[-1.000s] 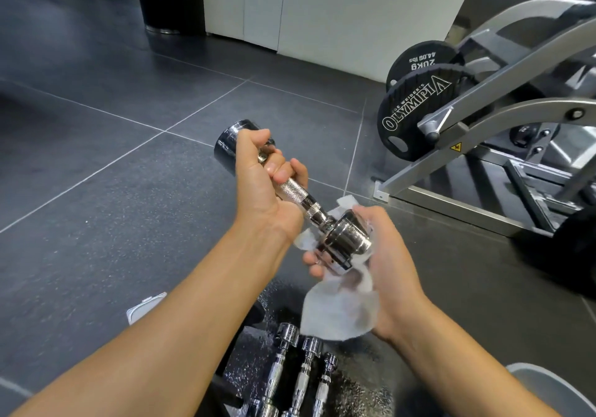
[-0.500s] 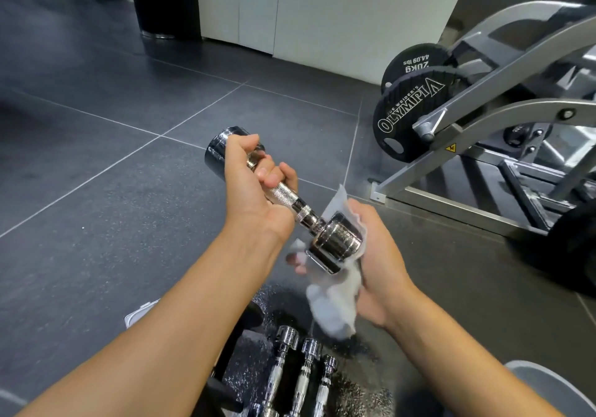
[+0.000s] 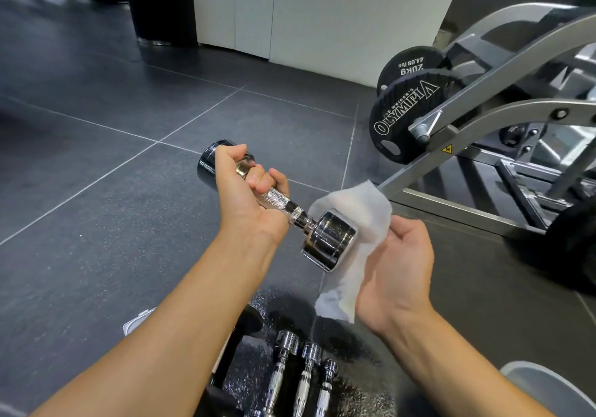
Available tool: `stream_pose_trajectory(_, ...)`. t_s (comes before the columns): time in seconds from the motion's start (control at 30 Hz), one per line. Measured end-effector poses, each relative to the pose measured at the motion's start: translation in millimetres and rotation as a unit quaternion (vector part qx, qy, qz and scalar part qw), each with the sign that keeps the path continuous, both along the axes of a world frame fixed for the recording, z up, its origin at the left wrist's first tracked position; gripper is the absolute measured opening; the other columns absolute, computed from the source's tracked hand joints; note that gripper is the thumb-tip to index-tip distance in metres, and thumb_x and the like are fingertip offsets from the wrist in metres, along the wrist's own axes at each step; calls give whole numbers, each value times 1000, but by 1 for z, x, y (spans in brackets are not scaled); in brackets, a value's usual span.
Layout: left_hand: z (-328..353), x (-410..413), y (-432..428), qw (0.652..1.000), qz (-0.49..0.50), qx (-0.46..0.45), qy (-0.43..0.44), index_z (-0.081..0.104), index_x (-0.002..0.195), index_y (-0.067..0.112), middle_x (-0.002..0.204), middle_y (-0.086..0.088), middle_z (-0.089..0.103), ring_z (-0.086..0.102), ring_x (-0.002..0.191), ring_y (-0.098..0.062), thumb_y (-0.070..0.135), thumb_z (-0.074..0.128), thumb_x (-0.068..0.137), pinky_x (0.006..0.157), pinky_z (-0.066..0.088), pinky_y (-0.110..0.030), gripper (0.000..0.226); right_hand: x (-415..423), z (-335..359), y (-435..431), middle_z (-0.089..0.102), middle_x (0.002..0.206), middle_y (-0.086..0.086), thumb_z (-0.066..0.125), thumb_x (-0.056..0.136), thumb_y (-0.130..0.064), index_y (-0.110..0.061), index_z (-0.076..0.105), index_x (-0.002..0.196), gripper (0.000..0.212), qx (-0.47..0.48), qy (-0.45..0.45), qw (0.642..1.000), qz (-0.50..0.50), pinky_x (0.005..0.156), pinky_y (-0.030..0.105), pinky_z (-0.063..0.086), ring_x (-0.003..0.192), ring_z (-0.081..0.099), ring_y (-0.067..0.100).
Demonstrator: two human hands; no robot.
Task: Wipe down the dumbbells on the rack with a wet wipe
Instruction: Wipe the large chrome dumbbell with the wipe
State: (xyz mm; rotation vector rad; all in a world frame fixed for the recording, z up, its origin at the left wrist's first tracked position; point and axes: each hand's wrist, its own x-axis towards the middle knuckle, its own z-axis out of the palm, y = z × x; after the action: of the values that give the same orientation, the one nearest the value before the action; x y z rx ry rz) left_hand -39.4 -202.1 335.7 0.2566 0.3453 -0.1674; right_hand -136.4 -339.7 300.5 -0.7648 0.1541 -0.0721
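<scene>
My left hand (image 3: 248, 191) grips the knurled handle of a chrome dumbbell (image 3: 329, 239), held slanted in the air with its near head pointing down and right. A white wet wipe (image 3: 354, 220) lies spread against the far side of that head, held by my right hand (image 3: 400, 271), whose fingers are loosely curled around the cloth's lower part. The far head of the dumbbell pokes out above my left fist. Below my hands, three small chrome dumbbells (image 3: 304, 374) lie side by side on the dark rack (image 3: 245, 384).
A grey weight machine (image 3: 503, 116) with black Olympia plates (image 3: 403, 120) stands at the right. Dark tiled floor (image 3: 96, 223) stretches to the left. A black cylinder (image 3: 161, 4) and white wall panels (image 3: 322, 13) are at the back. A grey rounded object (image 3: 541, 387) sits bottom right.
My right hand has opened out from cupping the dumbbell's near head. The wipe now spreads behind the head rather than bunched under it. The dumbbell has shifted slightly right.
</scene>
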Motion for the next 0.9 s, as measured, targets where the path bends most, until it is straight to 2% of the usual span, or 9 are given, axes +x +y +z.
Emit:
stream_pose_trajectory(0.1,1,2,1,1000,6,-4,6,42,68,21,56,12,27,26,41,-6,27,71,84,54,45,-14,34,-2,-7,1,57,123,12,64,81,-40,7,56,121,62,-140,-48,989,-32,94,45,41,114,51,31)
stream_pose_trajectory(0.13,1,2,2,1000,9,-5,7,41,66,21,57,12,27,25,41,-6,26,70,84,54,44,-14,35,-3,-9,0,65,129,6,55,89,-32,0,64,128,52,-230,-72,970,-36,102,41,42,122,56,24)
stream_pose_trajectory(0.2,2,1,2,1000,13,-2,5,41,64,21,57,12,26,25,42,-6,26,70,85,55,44,-15,36,-5,-10,0,66,127,-5,43,88,-21,-27,61,139,54,-359,-98,927,-57,98,30,42,112,60,8)
stream_pose_trajectory(0.37,2,1,5,1000,13,2,-2,42,68,22,58,12,27,26,42,-5,26,71,84,56,44,-14,33,1,-7,3,56,126,0,58,104,-6,-21,38,125,33,-378,-156,900,-155,80,20,54,99,66,1)
stream_pose_trajectory(0.43,1,1,5,1000,11,6,-1,42,69,23,58,12,27,26,42,-6,26,71,83,57,44,-14,33,4,-8,3,60,117,-8,66,101,-29,-28,46,110,22,-413,-97,884,-197,77,21,53,95,65,7)
stream_pose_trajectory(0.5,0,-1,4,1000,11,11,1,42,70,22,58,12,28,26,42,-6,27,71,83,58,44,-14,32,3,-13,1,55,113,-5,62,93,-54,-27,62,96,27,-500,-68,834,-225,92,20,44,108,56,6)
stream_pose_trajectory(0.57,-1,-1,4,1000,8,11,1,42,70,22,58,12,28,27,42,-5,27,71,84,58,44,-14,32,2,-17,2,50,110,-3,50,96,-55,-31,69,87,32,-552,-74,795,-242,96,15,36,115,49,8)
stream_pose_trajectory(0.67,0,-1,3,1000,6,-1,6,42,69,22,57,12,28,27,40,-6,27,71,84,57,44,-14,33,-4,-20,8,46,114,0,38,105,-40,-24,74,108,40,-597,-142,754,-234,100,14,34,116,48,12)
stream_pose_trajectory(0.9,-1,1,4,1000,-4,-5,-3,39,66,21,57,11,25,25,40,-7,27,70,84,52,44,-16,36,-10,-21,2,47,150,22,42,103,-17,-1,57,140,43,-679,-364,621,-142,118,53,34,145,42,39)
